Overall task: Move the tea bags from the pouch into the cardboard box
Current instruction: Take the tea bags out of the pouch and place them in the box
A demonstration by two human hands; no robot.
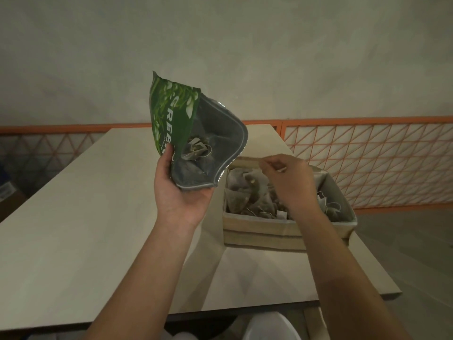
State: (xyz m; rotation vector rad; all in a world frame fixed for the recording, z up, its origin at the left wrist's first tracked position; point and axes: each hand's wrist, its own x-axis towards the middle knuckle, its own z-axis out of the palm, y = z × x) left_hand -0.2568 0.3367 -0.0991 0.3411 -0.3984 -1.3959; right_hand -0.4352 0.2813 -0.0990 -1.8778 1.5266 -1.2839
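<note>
My left hand (180, 192) grips the green pouch (171, 114) by its lower edge and holds it tilted above the table, its mouth wide open toward me. A few tea bags (196, 149) lie inside its silver lining. To the right stands the open cardboard box (264, 231), holding several tea bags (247, 195). My right hand (289, 182) hovers over the box with curled fingers and pinches a small white tag (282, 170); what hangs from it is hidden by the hand.
The pale table (85, 217) runs left and toward me; its right edge lies just past the box. An orange mesh railing (367, 155) stands behind and to the right. A white rounded object (269, 327) sits below the table's front edge.
</note>
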